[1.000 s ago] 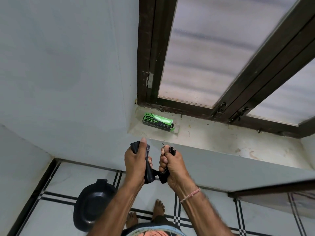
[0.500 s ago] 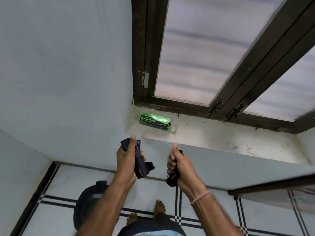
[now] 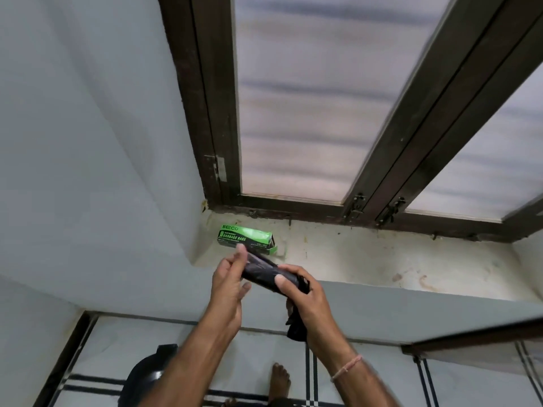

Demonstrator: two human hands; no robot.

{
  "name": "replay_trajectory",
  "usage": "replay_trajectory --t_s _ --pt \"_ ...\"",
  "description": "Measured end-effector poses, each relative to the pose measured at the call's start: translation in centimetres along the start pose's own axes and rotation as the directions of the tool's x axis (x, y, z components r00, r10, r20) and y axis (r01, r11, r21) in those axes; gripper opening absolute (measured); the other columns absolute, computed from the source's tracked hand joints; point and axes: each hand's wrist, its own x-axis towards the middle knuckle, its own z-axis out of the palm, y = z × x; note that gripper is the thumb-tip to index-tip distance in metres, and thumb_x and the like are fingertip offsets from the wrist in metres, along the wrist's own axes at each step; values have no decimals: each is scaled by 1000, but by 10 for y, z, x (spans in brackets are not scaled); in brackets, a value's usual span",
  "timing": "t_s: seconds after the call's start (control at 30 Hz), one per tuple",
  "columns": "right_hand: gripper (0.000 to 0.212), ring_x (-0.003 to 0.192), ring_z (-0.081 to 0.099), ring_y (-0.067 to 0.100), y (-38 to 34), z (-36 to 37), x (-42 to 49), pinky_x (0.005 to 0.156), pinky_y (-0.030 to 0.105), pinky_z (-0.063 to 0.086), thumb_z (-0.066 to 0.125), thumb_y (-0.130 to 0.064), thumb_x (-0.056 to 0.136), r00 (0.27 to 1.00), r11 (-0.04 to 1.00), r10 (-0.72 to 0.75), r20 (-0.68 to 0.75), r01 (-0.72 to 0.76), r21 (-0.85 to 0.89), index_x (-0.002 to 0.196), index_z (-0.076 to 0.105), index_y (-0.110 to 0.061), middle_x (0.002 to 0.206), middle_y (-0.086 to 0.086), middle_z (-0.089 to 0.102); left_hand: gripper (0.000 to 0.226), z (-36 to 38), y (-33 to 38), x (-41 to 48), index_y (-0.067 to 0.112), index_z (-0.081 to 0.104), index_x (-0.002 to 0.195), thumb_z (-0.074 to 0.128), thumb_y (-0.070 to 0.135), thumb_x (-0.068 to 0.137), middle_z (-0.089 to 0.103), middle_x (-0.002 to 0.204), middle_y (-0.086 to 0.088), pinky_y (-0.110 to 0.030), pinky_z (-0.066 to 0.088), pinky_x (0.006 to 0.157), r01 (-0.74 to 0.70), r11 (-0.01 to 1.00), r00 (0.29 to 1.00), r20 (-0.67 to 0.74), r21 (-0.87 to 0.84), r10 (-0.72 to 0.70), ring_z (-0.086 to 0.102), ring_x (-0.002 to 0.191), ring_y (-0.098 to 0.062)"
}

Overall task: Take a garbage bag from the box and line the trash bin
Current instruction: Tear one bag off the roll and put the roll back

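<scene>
The trash bin point(image 3: 147, 374) on the floor point(image 3: 117, 348) seems not yet lined. Above it the left hand point(image 3: 229, 284) and right hand point(image 3: 305, 295), close together, both grip the bag roll point(image 3: 261, 273); a loose bag point(image 3: 296, 330) hangs under the right hand. The box point(image 3: 246, 237) lies in the sill's point(image 3: 367, 259) left corner.

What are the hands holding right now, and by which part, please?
The left hand pinches the black roll of garbage bags at its upper end; the right hand grips the roll's lower end, with a loose bag hanging below its palm.
</scene>
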Motion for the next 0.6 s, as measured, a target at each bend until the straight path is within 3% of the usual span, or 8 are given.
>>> replay_trajectory --t_s 0.07,0.1,0.17,0.23,0.27,0.33,0.43,0.6 --pt "15 58 48 14 -3 -20 17 47 23 41 77 -26 93 997 999 1 -83 3 46 108 76 -29 68 0 57 42 4 6 21 18 59 116 50 56 101 67 119 -1 -37 45 93 -137 957 984 -73 255 160 61 115 -19" --pt "15 57 47 15 -5 -30 26 46 23 41 77 -25 92 992 998 6 -127 2 60 107 76 -28 68 3 55 38 2 8 35 21 57 120 51 53 102 63 124 -2 -35 43 94 -246 859 948 -71 448 309 58 121 -23" --pt "15 56 47 14 -7 -48 42 45 22 41 77 -22 93 982 997 15 -187 -1 75 107 77 -26 71 6 54 47 -5 7 66 25 53 136 64 49 97 54 143 -6 -37 41 102 -396 423 838 133 815 529 47 136 -28" --pt "14 56 48 14 -9 -62 57 45 23 42 76 -22 93 978 996 18 -210 1 87 107 77 -25 73 5 57 78 -9 2 94 30 44 152 76 55 85 35 161 -8 -51 37 112 -418 -12 799 374 909 471 30 150 -31" --pt "14 56 48 14 -9 -66 63 46 24 43 76 -21 93 976 996 20 -217 0 87 106 78 -26 72 4 57 89 -8 1 103 33 39 156 78 58 81 27 166 -9 -56 32 116 -406 -150 813 431 901 391 23 154 -33" --pt "14 56 47 13 -11 -72 74 46 25 44 76 -20 93 973 997 22 -229 -5 74 106 78 -26 70 3 56 95 -3 -1 115 38 36 157 82 57 76 26 168 -10 -62 23 120 -376 -322 853 460 869 245 19 157 -34" --pt "15 55 47 13 -11 -76 90 46 25 46 75 -19 94 970 999 23 -240 -13 44 108 76 -25 73 3 58 81 2 -3 122 39 56 141 94 34 69 56 141 -7 -69 31 112 -328 -372 864 435 868 253 46 138 -31" --pt "18 66 55 13 -9 -78 104 52 24 51 75 -25 95 977 999 14 -214 -21 -31 112 74 -29 101 7 69 62 9 2 115 35 62 132 88 36 77 60 126 -4 -56 45 98 -362 -207 832 415 909 369 54 119 -28"
